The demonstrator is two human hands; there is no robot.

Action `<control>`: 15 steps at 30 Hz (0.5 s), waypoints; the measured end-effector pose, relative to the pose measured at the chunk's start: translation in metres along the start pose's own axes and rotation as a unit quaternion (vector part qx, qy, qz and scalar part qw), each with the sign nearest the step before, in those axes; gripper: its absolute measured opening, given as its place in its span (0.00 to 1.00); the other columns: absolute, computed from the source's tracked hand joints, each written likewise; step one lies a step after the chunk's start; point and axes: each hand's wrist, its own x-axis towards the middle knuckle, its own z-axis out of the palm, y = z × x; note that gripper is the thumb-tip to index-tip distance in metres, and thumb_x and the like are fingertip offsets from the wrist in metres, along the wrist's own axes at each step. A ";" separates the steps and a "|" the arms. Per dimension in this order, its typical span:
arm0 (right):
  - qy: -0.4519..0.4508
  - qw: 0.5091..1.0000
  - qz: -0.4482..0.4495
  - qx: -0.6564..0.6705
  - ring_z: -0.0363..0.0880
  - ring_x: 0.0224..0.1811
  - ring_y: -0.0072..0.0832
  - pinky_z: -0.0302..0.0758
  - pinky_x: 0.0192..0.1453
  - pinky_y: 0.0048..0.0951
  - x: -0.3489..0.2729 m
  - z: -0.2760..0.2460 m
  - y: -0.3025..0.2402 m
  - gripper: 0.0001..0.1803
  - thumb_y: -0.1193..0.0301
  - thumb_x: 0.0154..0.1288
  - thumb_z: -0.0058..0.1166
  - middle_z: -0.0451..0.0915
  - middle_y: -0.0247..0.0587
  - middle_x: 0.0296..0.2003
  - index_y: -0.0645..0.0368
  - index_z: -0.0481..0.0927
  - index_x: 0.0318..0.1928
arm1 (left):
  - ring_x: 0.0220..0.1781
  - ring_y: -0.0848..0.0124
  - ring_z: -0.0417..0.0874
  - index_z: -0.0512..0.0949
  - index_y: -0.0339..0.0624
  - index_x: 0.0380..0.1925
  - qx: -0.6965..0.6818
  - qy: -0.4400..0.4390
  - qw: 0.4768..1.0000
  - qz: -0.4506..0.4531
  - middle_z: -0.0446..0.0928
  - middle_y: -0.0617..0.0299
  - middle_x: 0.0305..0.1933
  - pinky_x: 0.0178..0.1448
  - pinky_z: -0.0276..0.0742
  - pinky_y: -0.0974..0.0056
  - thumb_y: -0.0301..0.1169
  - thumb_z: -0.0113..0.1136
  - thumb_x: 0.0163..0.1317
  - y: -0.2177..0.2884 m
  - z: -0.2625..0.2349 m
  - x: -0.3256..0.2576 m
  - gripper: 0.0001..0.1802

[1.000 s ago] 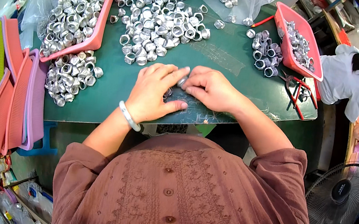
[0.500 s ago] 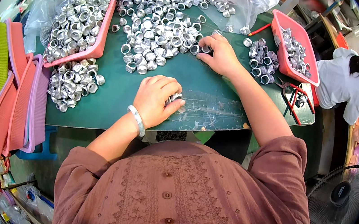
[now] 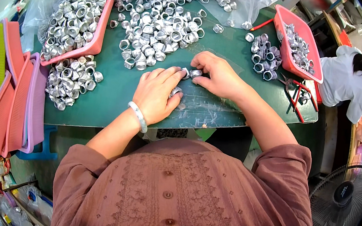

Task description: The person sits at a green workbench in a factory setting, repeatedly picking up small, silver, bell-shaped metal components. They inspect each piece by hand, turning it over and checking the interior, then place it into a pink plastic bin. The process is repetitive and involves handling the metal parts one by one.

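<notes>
My left hand [image 3: 157,92] curls low over the green table [image 3: 114,99], closed around silver metal rings [image 3: 176,91], one showing between thumb and fingers. Just to its right, my right hand [image 3: 215,75] pinches a silver ring [image 3: 196,73] between thumb and fingertips. Another ring [image 3: 185,74] shows between the two hands, at the left fingertips. Beyond them spreads a large loose heap of silver rings [image 3: 160,30]. How many rings lie under my left palm is hidden.
Pink baskets of rings stand left [image 3: 103,29] and right [image 3: 318,72]. Smaller ring piles lie beside them [image 3: 71,81], [image 3: 265,58]. Red-handled pliers [image 3: 299,101] rest at the right. Stacked plastic baskets [image 3: 14,91] are at far left, a fan [image 3: 343,194] at lower right, and a person in white [image 3: 347,82] beyond.
My right hand has come back from the edge of the heap toward my left hand, bringing a ring. My left hand has shifted slightly forward and flattened a little.
</notes>
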 end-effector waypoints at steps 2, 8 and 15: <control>0.003 1.000 -0.023 -0.014 0.75 0.39 0.33 0.74 0.42 0.30 -0.005 -0.002 0.005 0.16 0.79 0.49 0.63 0.74 0.40 0.40 0.61 0.76 0.41 | 0.56 0.56 0.72 0.72 0.41 0.55 -0.002 0.002 1.000 -0.001 0.72 0.54 0.58 0.61 0.63 0.55 0.32 0.59 0.54 0.000 0.000 0.000 0.26; 0.024 0.998 -0.060 -0.023 0.75 0.43 0.40 0.73 0.46 0.35 -0.025 -0.004 0.001 0.10 0.78 0.50 0.61 0.74 0.42 0.38 0.61 0.79 0.36 | 0.56 0.56 0.73 0.72 0.41 0.54 0.000 0.008 1.000 0.003 0.73 0.54 0.57 0.60 0.63 0.56 0.31 0.59 0.53 0.000 0.001 0.000 0.25; 0.026 0.995 -0.088 -0.033 0.74 0.49 0.43 0.72 0.53 0.37 -0.028 0.006 -0.001 0.13 0.77 0.49 0.62 0.76 0.43 0.43 0.62 0.79 0.38 | 0.60 0.57 0.70 0.65 0.42 0.62 -0.011 0.007 1.000 -0.012 0.70 0.55 0.61 0.62 0.61 0.55 0.37 0.63 0.53 0.003 -0.001 0.002 0.35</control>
